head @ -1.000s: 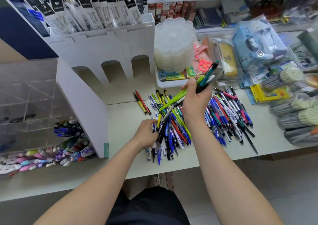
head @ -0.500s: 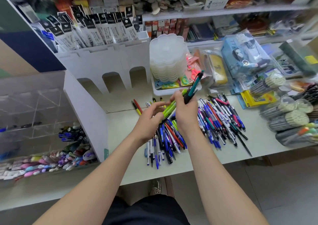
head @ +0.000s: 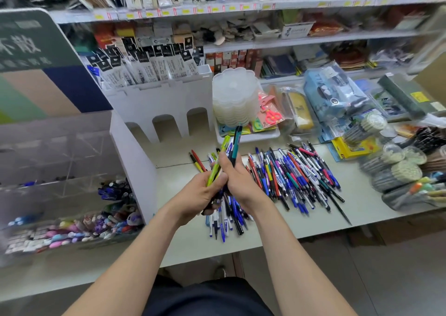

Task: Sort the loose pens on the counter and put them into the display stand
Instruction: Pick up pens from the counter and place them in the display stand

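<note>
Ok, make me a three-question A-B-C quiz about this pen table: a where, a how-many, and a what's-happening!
1. Where is the stack of clear tubs? A) right of the white stand B) on the floor C) in a drawer
2. How many arches does the white stand's front show? A) one B) three C) six
3. What about the bundle of pens? A) lying flat B) standing in a cup C) held by both hands
1 A: tubs sit just right of the stand. 2 B: three arches side by side. 3 C: left hand and right hand both grip it.
</note>
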Tool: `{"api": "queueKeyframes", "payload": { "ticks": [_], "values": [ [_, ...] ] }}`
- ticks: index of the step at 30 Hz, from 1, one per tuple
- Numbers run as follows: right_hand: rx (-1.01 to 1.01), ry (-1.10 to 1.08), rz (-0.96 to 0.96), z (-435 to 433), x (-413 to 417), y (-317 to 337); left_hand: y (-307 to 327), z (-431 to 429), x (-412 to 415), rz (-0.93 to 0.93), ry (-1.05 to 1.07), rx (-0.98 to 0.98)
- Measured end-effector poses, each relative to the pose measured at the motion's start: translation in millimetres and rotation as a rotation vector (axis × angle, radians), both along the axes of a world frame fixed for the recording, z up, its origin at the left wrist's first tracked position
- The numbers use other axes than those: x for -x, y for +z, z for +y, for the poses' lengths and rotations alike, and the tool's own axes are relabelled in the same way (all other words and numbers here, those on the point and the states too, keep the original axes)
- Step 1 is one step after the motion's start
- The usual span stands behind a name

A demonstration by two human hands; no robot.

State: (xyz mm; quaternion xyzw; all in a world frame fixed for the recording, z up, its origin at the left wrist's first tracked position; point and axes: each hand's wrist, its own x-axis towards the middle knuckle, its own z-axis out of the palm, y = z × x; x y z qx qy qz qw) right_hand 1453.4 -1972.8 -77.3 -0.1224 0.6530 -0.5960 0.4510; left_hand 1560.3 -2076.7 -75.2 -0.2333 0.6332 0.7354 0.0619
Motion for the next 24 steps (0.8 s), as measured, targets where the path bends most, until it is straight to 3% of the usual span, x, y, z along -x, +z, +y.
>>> {"api": "queueKeyframes", "payload": {
  "ticks": [15,18,21,24],
  "values": [
    [-0.15,0.351,0.183,17,15,49,30,-9,-5,0.11,-0.066,-0.198],
    [-0.026,0.188,0.183,15,11,45,32,-5,-3,0.143,-0.053,-0.195],
    [0.137,-0.186,0.097,12,5,41,29,-5,-4,0.157,-0.067,-0.157],
    [0.113,-0.396,0.2,12,2,39,22,-5,-12,0.113,-0.035,-0.16]
  ]
}}
